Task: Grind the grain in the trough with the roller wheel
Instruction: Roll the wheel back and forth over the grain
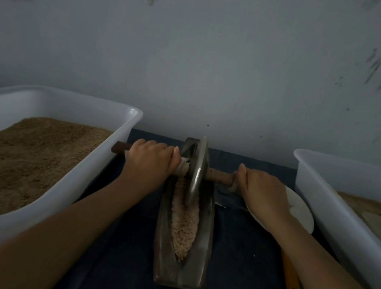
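Grain [183, 220] lies in a narrow heap along the metal trough [204, 242], which stands lengthwise on the dark tabletop [238, 258] between two white tubs. Roller wheel [196, 169] stands upright in the trough's far end, its rim sunk into the heap. Left hand [150, 161] and right hand [263, 191] each keep a closed grip on the wooden axle [219, 175], one on either side of the wheel. Left tub [99, 171] holds brown meal; right tub [321, 203] holds some too. White plate [301, 210] and orange handle [291, 281] lie beside the right forearm.

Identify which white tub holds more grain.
The left tub: brown grain fills most of it, while the right tub shows only a shallow layer.
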The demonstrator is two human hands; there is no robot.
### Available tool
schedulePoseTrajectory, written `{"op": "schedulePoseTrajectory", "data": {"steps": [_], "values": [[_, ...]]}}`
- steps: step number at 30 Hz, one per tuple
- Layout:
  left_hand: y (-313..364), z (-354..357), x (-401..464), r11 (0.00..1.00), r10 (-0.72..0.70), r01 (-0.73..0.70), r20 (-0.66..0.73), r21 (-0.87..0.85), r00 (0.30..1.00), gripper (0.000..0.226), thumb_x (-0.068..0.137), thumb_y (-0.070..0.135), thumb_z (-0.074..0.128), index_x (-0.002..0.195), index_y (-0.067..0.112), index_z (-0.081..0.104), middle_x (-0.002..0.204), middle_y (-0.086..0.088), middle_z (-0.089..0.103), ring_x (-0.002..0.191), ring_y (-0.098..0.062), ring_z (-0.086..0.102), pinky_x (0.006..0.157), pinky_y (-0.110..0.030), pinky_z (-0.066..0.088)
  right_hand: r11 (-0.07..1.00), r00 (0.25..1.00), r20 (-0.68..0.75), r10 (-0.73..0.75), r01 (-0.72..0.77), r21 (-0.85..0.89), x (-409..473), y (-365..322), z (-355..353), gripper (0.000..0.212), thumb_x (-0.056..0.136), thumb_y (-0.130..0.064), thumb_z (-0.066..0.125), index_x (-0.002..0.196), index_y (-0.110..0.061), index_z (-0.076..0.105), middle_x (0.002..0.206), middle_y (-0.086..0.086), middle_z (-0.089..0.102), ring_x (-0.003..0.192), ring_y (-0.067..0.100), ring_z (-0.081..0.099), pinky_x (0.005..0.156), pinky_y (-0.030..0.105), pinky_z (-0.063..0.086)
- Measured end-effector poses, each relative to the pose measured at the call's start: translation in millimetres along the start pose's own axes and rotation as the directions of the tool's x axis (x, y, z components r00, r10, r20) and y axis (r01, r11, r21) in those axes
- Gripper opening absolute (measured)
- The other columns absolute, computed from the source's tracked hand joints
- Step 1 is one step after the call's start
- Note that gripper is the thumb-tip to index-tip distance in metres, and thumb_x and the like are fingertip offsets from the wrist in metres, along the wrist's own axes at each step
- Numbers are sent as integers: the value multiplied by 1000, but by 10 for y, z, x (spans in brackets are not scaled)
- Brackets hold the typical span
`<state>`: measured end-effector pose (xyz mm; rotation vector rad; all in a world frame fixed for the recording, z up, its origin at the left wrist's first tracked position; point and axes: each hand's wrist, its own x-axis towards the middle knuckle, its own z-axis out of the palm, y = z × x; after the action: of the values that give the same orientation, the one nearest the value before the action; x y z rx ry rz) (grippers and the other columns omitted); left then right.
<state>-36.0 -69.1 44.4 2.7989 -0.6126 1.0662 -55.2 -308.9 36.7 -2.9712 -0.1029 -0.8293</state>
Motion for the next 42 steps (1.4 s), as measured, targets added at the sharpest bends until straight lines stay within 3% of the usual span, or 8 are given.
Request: {"op": "schedulePoseTrajectory", "data": {"steps": [6,11,21,26,30,35,38,42], "values": [[-40,74,112,996,-63,68,101,-50,993,22,96,29,35,99,17,53,93,-1,59,88,-20,56,85,-30,39,999,999,32,-12,13,-35,118,-10,16,42,102,-28,25,95,-12,63,87,8,65,81,30,59,70,35,40],[51,-121,-96,999,-36,37,29,-23,999,58,90,34,8,74,14,59,69,-2,60,64,-22,56,69,-33,42,999,998,23,-54,54,7,-146,-16,-88,39,100,-30,27,85,-15,60,78,3,62,72,23,56,67,36,40],[46,-415,-480,995,70,-74,-54,-70,996,45,90,32,25,62,18,57,53,4,55,46,-16,53,51,-33,49,989,983,114,-146,146,2,-627,-159,-583,33,89,-41,8,65,-33,30,59,-8,41,60,6,42,60,27,29],[43,-352,-394,997,47,-46,14,-60,999,50,89,34,19,63,16,57,55,1,56,50,-19,55,55,-32,48,993,990,72,-119,117,27,-511,-121,-452,38,94,-38,18,62,-30,35,55,-9,39,54,7,41,58,28,28],[41,-197,-196,999,-6,7,18,-43,1000,56,91,34,14,69,13,61,64,-3,61,60,-22,57,66,-33,48,998,999,26,-46,45,52,-276,-47,-221,44,99,-34,27,73,-18,59,64,-4,54,61,18,53,63,34,40],[27,-28,68,999,-28,27,49,22,998,24,93,17,46,74,9,59,67,-7,61,62,-25,58,67,-34,46,1000,999,36,-8,7,4,37,17,-14,47,101,-33,22,91,-14,65,84,7,66,78,27,60,72,36,43],[-4,39,142,998,-60,62,103,-16,993,19,97,25,36,97,15,52,88,-1,60,80,-20,57,79,-31,42,1000,998,56,29,-29,2,192,14,31,44,102,-30,25,94,-10,63,89,11,66,85,30,59,75,38,42],[-9,60,103,999,-39,38,63,24,997,35,97,28,23,93,15,55,87,-2,61,79,-21,56,77,-30,39,1000,997,82,8,-7,-10,150,23,15,41,102,-28,25,94,-11,61,87,9,65,82,28,58,72,36,40]]}}
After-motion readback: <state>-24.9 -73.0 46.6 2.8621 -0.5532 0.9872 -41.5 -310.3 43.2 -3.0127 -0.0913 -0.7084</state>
